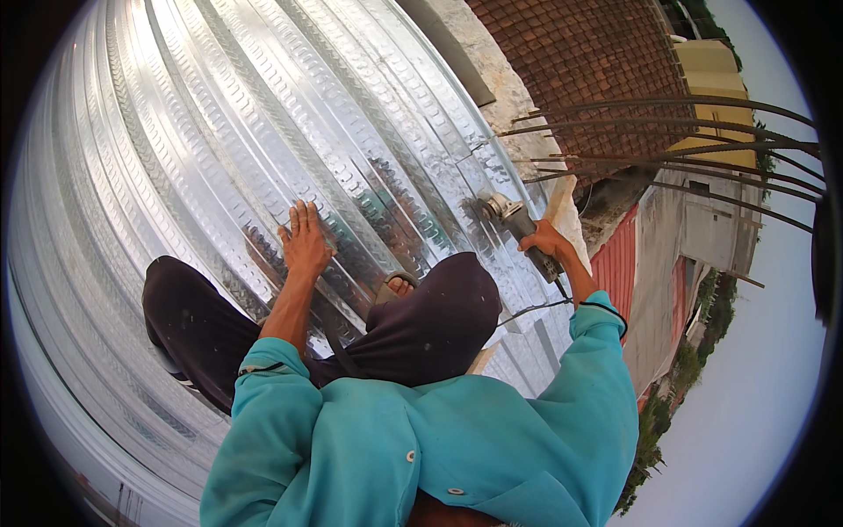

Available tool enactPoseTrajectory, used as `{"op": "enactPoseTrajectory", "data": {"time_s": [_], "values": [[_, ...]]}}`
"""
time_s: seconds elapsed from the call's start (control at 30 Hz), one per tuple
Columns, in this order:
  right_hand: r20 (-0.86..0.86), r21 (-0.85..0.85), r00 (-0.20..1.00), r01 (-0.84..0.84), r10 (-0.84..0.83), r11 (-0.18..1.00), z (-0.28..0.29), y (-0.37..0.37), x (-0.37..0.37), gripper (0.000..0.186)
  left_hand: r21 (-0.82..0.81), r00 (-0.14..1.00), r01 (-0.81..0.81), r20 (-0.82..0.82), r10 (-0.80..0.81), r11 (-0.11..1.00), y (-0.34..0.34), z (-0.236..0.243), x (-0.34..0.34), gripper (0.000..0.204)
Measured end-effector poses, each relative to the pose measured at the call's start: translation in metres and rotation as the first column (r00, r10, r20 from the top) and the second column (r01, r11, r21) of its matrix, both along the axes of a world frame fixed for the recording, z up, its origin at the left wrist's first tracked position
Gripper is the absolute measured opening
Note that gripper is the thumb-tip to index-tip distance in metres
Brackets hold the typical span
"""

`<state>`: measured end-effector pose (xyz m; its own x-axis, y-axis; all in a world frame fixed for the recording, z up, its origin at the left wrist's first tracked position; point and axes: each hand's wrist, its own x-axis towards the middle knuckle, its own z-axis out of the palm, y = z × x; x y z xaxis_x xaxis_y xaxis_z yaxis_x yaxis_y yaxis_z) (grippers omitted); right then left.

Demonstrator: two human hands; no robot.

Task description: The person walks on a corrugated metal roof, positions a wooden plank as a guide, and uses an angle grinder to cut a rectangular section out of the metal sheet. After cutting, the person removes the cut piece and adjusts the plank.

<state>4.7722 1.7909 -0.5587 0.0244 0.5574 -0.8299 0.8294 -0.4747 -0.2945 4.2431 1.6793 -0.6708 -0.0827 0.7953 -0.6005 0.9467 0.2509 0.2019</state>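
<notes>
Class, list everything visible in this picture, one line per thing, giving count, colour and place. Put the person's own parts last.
corrugated metal sheets: several, shiny silver, underfoot across the left and centre
angle grinder: one, grey and black, at the sheets' right edge
steel rebars: several, rusty brown, jutting out at upper right
tiled roof: one, red-brown, top centre
sandal: one, brown, on a foot at centre
left hand: one, pressed flat on the sheets
right hand: one, gripping the angle grinder
</notes>
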Motion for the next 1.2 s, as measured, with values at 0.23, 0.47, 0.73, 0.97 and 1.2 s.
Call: {"op": "enactPoseTrajectory", "data": {"time_s": [0.23,0.47,0.73,0.97,1.2], "values": [[0.011,0.006,1.000,0.006,-0.006,1.000,-0.002,-0.007,0.006,0.048,-0.014,1.000,0.012,-0.004,-0.012,1.000,0.003,0.005,0.002,0.119],[-0.010,0.036,1.000,-0.013,0.013,0.999,-0.001,-0.031,0.031,0.048,0.003,1.000,0.008,-0.008,-0.008,1.000,0.000,-0.001,0.002,0.120],[-0.081,0.015,0.981,0.177,-0.175,0.984,0.007,-0.046,0.038,0.051,0.002,1.000,0.023,-0.008,-0.023,1.000,0.006,0.001,0.001,0.118],[-0.287,-0.062,0.660,0.711,-0.694,0.701,0.041,-0.091,0.028,0.037,-0.006,1.000,0.025,0.012,-0.024,1.000,0.004,0.008,0.000,0.116],[-0.429,-0.363,-0.011,0.918,-0.903,0.161,0.004,-0.164,-0.024,0.034,-0.004,0.999,0.051,0.015,-0.051,0.999,0.004,0.011,0.003,0.116]]}}
